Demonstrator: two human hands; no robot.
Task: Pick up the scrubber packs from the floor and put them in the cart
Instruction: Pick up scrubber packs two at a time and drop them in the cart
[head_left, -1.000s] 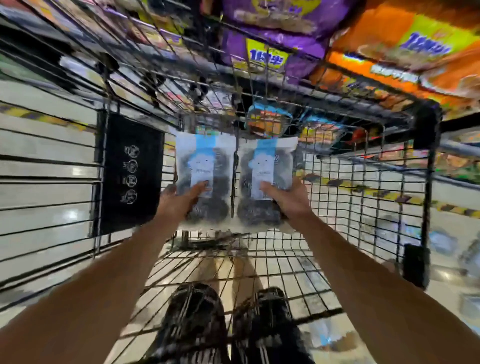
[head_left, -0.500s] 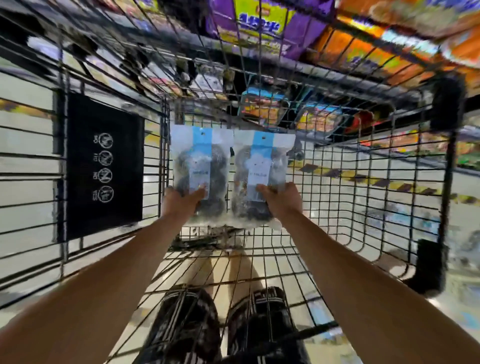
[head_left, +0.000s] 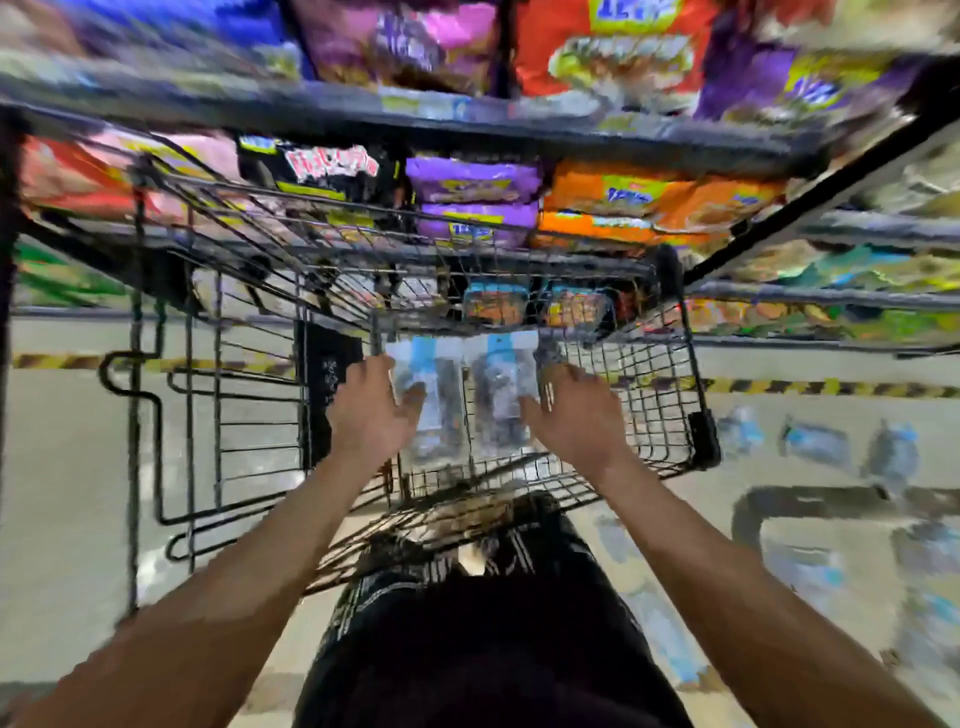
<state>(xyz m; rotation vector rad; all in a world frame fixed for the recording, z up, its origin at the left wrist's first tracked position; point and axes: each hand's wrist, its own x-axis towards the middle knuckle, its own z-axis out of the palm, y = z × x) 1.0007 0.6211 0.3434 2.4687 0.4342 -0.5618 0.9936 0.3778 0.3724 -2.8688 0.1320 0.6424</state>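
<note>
Well, both hands' fingers spread loose over two scrubber packs (head_left: 467, 395) in cart (head_left: 670, 395) (more packs (head_left: 815, 441) on floor, right).

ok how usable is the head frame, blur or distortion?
Head view: heavy motion blur and blocky smearing, worst on shelf bags and floor packs; wide-angle bowing of the cart; hands and the two scrubber packs readable, labels not.

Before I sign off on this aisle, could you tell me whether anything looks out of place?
Yes: several scrubber packs lie scattered on the floor right of the cart, not shelved. The frame is too blurred to count them.
</note>
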